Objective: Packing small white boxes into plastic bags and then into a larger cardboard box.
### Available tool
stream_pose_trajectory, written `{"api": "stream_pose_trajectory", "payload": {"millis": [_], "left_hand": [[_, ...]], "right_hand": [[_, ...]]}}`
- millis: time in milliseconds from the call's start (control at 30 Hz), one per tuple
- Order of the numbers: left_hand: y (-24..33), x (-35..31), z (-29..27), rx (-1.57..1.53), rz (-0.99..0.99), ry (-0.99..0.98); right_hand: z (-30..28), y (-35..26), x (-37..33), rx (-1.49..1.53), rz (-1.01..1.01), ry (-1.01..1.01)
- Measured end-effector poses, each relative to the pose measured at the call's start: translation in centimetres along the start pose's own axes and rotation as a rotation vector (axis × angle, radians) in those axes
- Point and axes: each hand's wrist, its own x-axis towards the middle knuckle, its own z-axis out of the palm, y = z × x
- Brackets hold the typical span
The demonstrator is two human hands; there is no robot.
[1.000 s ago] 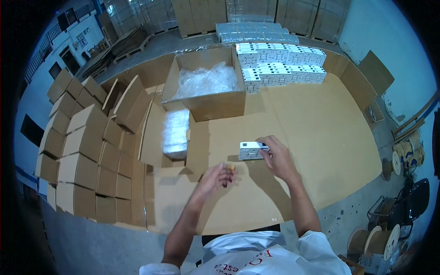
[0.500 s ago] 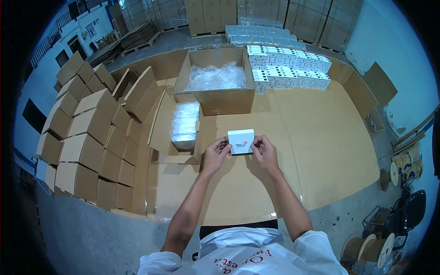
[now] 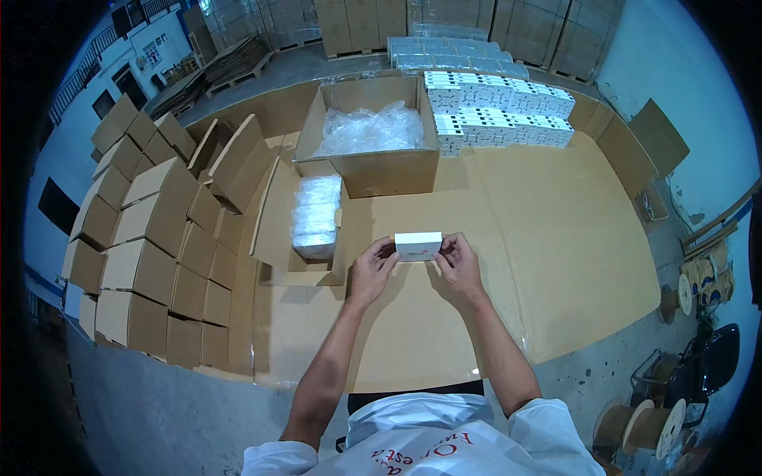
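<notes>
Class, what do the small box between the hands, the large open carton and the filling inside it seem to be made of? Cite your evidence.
Small box: probably coated card, smooth and white, with crisp edges.
Large open carton: likely cardboard, matt brown with stiff, flat walls.
Filling: apparently thin plastic, clear and glossy, with crumpled highlights.

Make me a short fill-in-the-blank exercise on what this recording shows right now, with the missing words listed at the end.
1. The small box between the left hand and the right hand is mainly ____ in colour.
2. The number of hands touching the small box is ____.
3. From the person's view, the rows of white patterned boxes stand to the ____ of the large open carton.
4. The stacked brown cartons are on the person's ____ side.

Missing words: white; two; right; left.
</notes>
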Motion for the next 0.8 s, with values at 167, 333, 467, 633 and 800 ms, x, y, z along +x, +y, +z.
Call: {"api": "stream_pose_trajectory", "payload": {"millis": [167, 333, 467, 633, 800], "left_hand": [[0.2, -0.9, 0.5, 0.014, 0.002, -0.007], [0.9, -2.0, 0.7, 0.114, -0.037, 0.0], [1.2, -2.5, 0.4, 0.098, -0.009, -0.006], [1.9, -6.6, -1.0, 0.498, 0.108, 0.003], [6.3, -9.6, -0.4, 1.105, 0.294, -0.142]], "right_hand": [[-0.7, -0.3, -0.8, -0.077, 0.059, -0.019], [-0.7, -1.4, -1.7, -0.089, 0.053, -0.018], [-1.0, -1.9, -1.4, -0.313, 0.002, -0.062], [-1.8, -4.4, -4.1, -0.516, -0.079, -0.032], [-1.2, -6.1, -6.0, -1.237, -0.068, -0.159]]}}
